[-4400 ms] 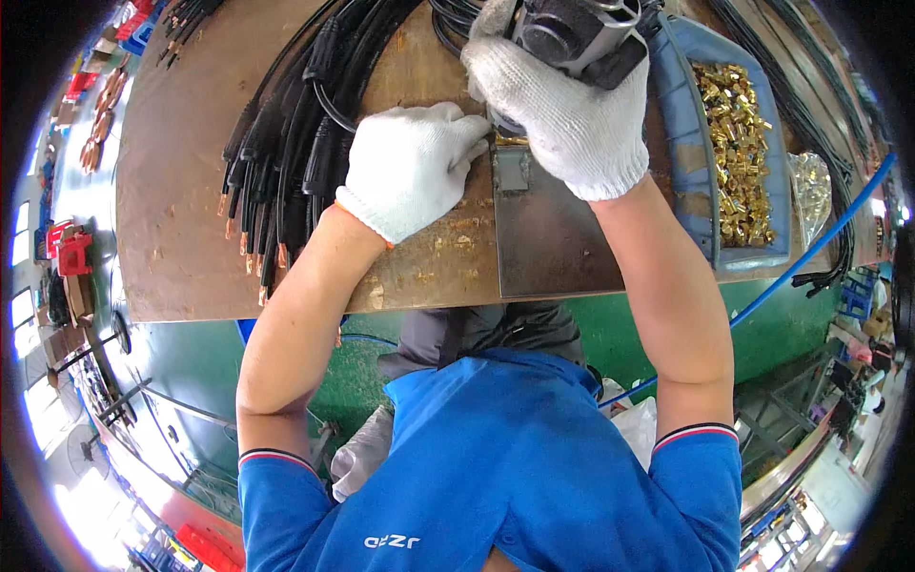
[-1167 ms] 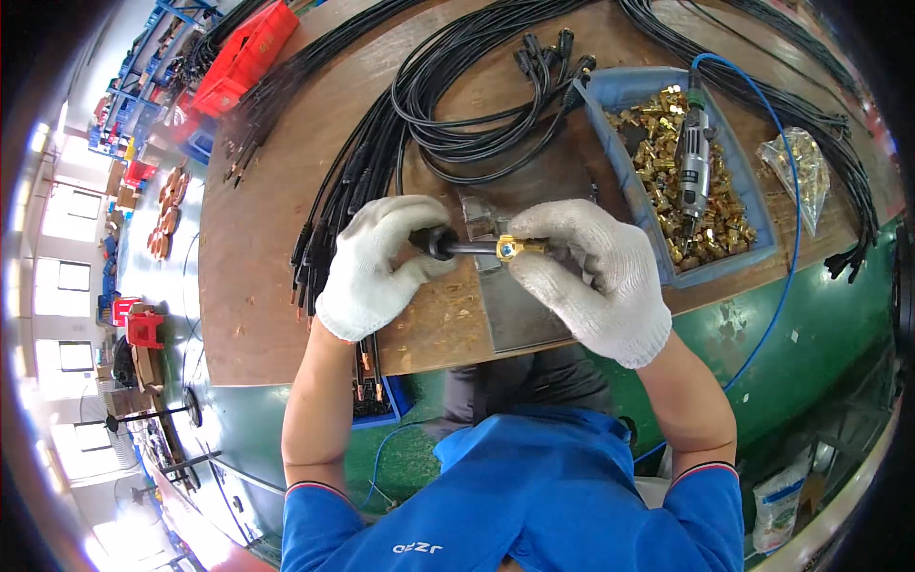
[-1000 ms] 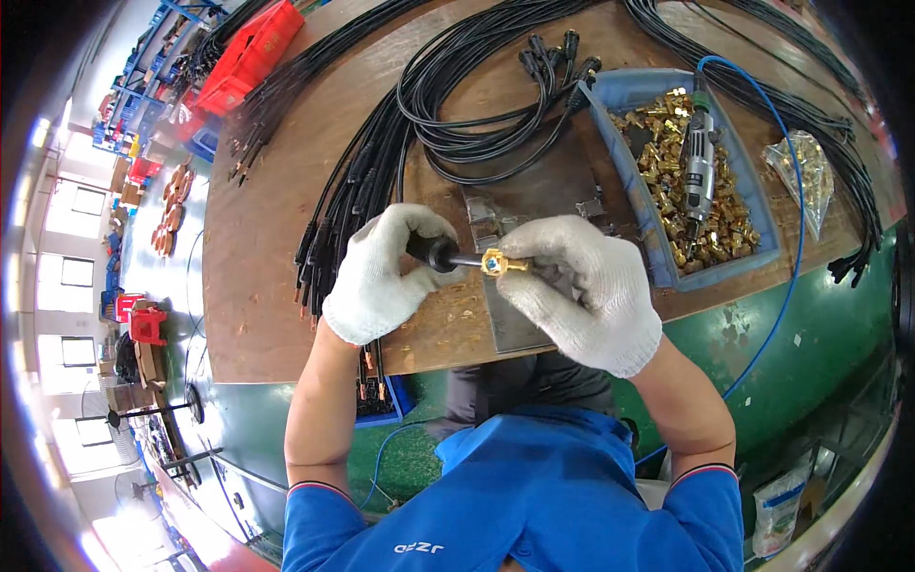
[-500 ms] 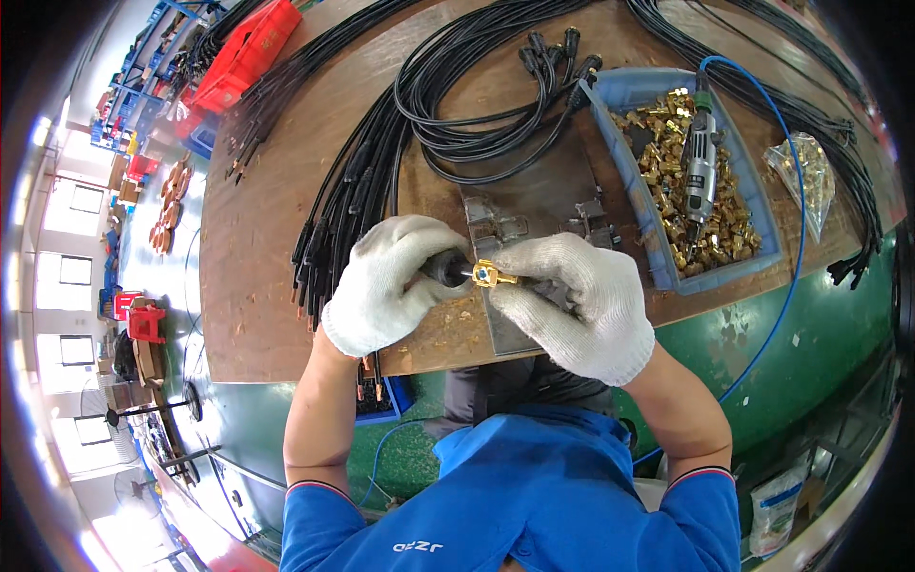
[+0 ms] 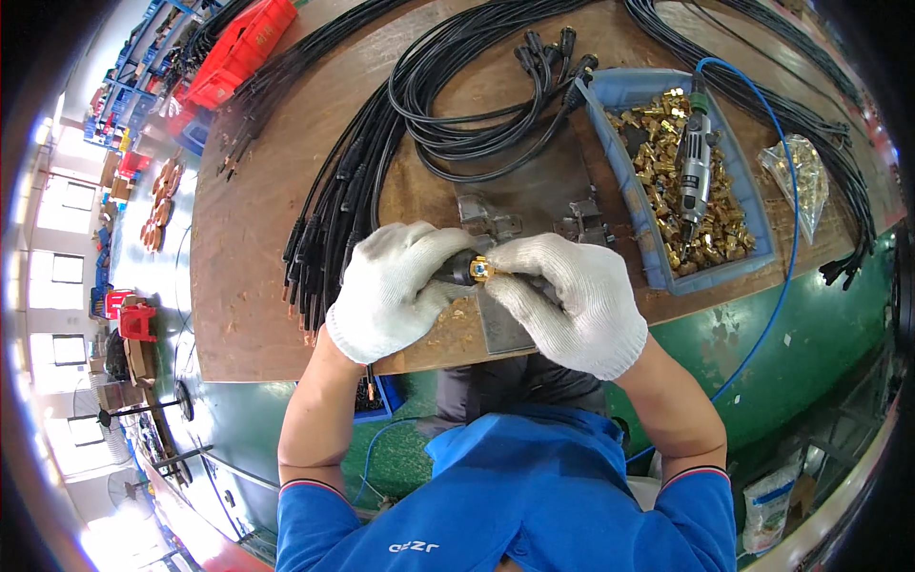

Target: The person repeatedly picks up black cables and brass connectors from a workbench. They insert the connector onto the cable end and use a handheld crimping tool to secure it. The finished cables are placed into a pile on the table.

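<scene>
My left hand, in a white knit glove, is closed around a black cable connector. Thumb and fingers of my gloved right hand pinch a small brass fitting. The fitting sits right against the mouth of the black connector, and a bit of blue shows in its opening. Both hands are above the near edge of the wooden table. A flat metal plate with clamp-like blocks lies partly under my right hand.
A blue bin of brass fittings stands at the right, with a grey handheld power tool on top. From the tool a blue hose runs down. Black cables, a coiled bundle and a clear bag lie around.
The brass fitting and the black connector have come together; the gap with the thin shaft between them has closed. My right hand has shifted slightly left. The view has moved a little.
</scene>
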A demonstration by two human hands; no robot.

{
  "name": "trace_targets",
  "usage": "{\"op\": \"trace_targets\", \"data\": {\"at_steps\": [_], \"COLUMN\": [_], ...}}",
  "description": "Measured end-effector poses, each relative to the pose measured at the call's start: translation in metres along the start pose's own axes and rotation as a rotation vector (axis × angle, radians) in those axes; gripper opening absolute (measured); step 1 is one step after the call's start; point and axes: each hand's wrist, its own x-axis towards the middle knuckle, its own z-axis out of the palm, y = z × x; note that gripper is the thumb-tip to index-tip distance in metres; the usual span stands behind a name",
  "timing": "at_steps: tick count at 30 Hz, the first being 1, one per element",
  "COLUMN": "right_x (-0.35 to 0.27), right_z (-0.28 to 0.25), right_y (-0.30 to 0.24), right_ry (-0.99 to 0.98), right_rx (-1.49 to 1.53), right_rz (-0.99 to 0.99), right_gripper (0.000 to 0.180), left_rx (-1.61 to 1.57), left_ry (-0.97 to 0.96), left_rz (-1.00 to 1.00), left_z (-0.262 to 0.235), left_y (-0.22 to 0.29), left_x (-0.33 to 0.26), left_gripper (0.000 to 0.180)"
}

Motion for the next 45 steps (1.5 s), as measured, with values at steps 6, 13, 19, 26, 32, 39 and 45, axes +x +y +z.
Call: {"op": "trace_targets", "data": {"at_steps": [6, 13, 19, 26, 32, 39, 45], "right_x": [0.003, 0.018, 0.058, 0.079, 0.093, 0.134, 0.13], "right_z": [-0.001, 0.009, 0.021, 0.017, 0.041, 0.042, 0.05], "right_y": [0.013, 0.038, 0.046, 0.045, 0.078, 0.152, 0.126], "right_ry": [0.002, -0.013, 0.153, 0.163, 0.138, 0.385, 0.108], "right_rx": [-0.159, 0.032, 0.062, 0.567, 0.019, 0.254, 0.262], "right_rz": [-0.088, 0.144, 0.16, 0.389, 0.536, 0.411, 0.495], "right_gripper": [0.017, 0.024, 0.039, 0.034, 0.062, 0.064, 0.088], "left_rx": [0.277, 0.327, 0.372, -1.013, -1.651, -1.175, -0.867], "left_ry": [0.004, -0.14, 0.212, 0.475, 0.554, 0.235, 0.329], "left_rz": [0.06, -0.041, 0.105, -0.479, -0.361, -0.466, -0.419], "left_z": [0.004, 0.005, -0.012, 0.021, 0.019, 0.072, 0.084], "left_y": [0.012, 0.0, 0.002, -0.033, -0.069, -0.101, -0.115], "left_x": [0.003, 0.02, 0.042, 0.036, 0.089, 0.118, 0.115], "left_gripper": [0.05, 0.074, 0.072, 0.063, 0.07, 0.054, 0.024]}}
